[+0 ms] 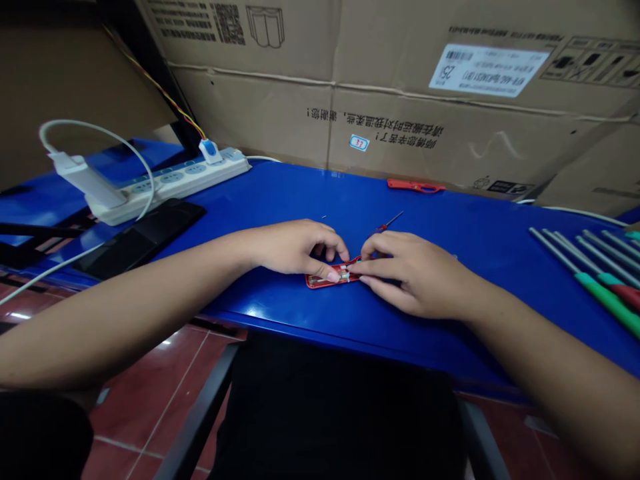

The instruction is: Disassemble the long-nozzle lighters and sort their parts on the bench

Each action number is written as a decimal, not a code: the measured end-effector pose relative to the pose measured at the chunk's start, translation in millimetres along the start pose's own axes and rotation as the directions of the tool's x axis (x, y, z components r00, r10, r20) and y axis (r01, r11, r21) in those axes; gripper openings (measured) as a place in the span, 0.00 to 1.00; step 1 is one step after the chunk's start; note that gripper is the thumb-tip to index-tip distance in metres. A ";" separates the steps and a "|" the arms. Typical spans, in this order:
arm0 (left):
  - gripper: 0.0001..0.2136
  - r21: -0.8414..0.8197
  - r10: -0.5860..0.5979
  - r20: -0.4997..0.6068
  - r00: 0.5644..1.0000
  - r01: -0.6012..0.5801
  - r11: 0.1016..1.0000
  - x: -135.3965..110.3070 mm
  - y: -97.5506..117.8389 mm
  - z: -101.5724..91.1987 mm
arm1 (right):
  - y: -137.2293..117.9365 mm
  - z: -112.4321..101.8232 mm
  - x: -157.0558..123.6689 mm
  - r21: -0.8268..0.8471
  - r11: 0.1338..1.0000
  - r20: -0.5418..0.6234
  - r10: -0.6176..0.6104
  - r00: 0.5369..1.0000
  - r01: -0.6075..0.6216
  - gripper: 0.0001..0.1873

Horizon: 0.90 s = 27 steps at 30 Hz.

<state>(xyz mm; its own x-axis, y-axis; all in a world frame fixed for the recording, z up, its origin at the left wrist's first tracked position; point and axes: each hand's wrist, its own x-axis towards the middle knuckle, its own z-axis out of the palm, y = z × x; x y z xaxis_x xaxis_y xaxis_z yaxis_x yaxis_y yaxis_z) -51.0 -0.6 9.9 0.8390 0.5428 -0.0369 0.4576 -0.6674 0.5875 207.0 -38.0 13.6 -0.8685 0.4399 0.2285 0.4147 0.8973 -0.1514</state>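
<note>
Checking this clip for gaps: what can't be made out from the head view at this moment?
Head view:
- Most of the red frame: covered by the left hand and right hand.
- The small metallic piece at the fingertips: too small to identify.
- The green-handled screwdrivers: handle ends cut off by the right edge.
- The speck on the blue table: too small to identify.

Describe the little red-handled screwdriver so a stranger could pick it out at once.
On the blue table, look just beyond the right hand's fingers, toward the cardboard cartons. A slim screwdriver with a small red handle lies there, its thin shaft angled toward the cartons. It is far shorter and thinner than the long green-handled screwdrivers at the table's right end.
</note>
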 end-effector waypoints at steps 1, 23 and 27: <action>0.16 0.010 0.015 0.003 1.000 -0.015 1.000 0.1 -0.3 -0.7 | -0.5 1.4 0.0 -0.009 1.000 0.025 0.004 1.000 -0.004 0.16; 0.07 0.058 0.147 -0.077 0.986 -0.143 0.988 -4.1 11.5 -1.4 | 0.1 5.2 6.0 0.253 0.822 0.132 0.492 0.860 -0.510 0.09; 0.06 0.045 0.076 -0.094 0.993 -0.072 0.996 -3.8 9.6 5.0 | -1.5 6.9 8.5 0.184 0.818 0.126 0.530 0.839 -0.545 0.08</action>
<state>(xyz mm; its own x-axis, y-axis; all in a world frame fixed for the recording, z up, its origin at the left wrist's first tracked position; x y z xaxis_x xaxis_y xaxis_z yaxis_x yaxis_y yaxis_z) -48.4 -11.6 11.6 0.8402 0.5358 0.0838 0.4086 -0.7271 0.5517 197.2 -35.8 9.1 -0.5430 0.8397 -0.0099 0.7625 0.4880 -0.4248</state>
